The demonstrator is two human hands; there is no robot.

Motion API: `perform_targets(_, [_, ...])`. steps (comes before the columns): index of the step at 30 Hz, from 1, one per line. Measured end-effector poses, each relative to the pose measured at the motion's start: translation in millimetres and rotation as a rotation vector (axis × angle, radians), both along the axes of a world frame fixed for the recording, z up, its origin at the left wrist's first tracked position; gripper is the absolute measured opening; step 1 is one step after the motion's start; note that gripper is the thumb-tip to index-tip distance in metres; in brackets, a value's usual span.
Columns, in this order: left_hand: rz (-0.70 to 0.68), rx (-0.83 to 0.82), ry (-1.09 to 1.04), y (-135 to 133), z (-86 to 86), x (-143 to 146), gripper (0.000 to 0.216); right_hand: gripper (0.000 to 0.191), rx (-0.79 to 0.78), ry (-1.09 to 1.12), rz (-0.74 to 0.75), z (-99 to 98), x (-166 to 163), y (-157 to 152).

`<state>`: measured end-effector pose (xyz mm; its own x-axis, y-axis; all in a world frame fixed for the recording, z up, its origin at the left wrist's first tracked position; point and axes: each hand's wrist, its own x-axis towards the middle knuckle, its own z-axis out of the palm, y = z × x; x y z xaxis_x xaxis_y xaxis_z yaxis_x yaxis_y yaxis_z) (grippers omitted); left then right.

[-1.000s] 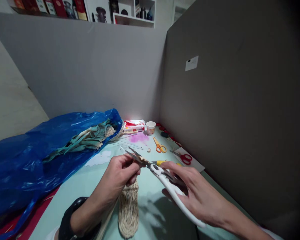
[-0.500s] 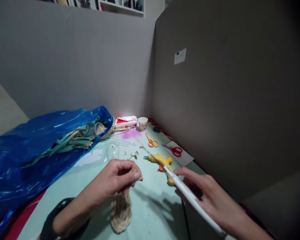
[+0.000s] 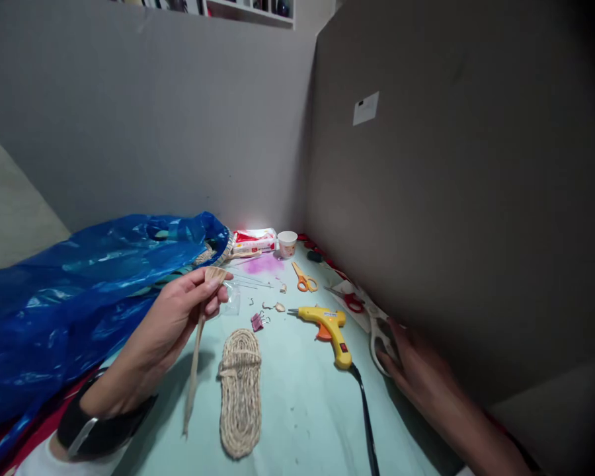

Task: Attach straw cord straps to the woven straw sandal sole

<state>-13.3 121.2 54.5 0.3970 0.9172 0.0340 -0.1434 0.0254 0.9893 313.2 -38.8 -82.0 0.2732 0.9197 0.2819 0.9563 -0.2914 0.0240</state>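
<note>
Between its pinched thumb and fingers, my left hand (image 3: 191, 301) has a flat beige strip of dried plant fibre (image 3: 193, 380), raised above the table with its thin tail hanging down. A coiled, woven oval sole (image 3: 240, 410) lies flat on the table to the right of that strip, two short bands crossing its upper part. At the right side, my right hand (image 3: 414, 360) closes on white-handled scissors (image 3: 378, 340), whose blades are partly blurred over the white paper. The yellow glue gun (image 3: 327, 318) rests on its side between the hands, its black cord running toward me.
Red-handled scissors (image 3: 353, 302) and orange scissors (image 3: 306, 283) lie farther back. A purple binder clip (image 3: 258, 322), fibre scraps (image 3: 279, 307), a paper cup (image 3: 287, 244) and a red-white packet (image 3: 254, 240) are on the table. A blue plastic bag (image 3: 104, 284) fills the left; a grey partition (image 3: 426, 165) stands right.
My left hand has moved up and left with the strip, uncovering the woven sole and binder clip. My right hand has carried the white-handled scissors right, away from the strip and lower over the table.
</note>
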Motion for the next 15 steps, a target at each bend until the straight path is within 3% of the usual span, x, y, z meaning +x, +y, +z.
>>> perform_targets(4, [0.029, -0.052, -0.056, 7.1, -0.9, -3.5, 0.012, 0.036, -0.052, -0.071, -0.002, 21.5, -5.5, 13.3])
perform_targets(8, [0.074, -0.098, -0.116, 7.1, 3.6, -4.7, 0.007, 0.02, -0.1, -0.127, 0.024, 62.4, -25.4, 35.1])
perform_targets(12, [0.1, -0.119, -0.148, 3.8, 5.8, -5.4, 0.007, 0.016, -0.144, -0.146, 0.316, 88.4, -72.1, 84.3])
perform_targets(15, [0.1, -0.107, -0.175, 2.2, 6.2, -6.7, 0.008, 0.012, -0.221, -0.145, 0.474, 79.3, -103.9, 124.6])
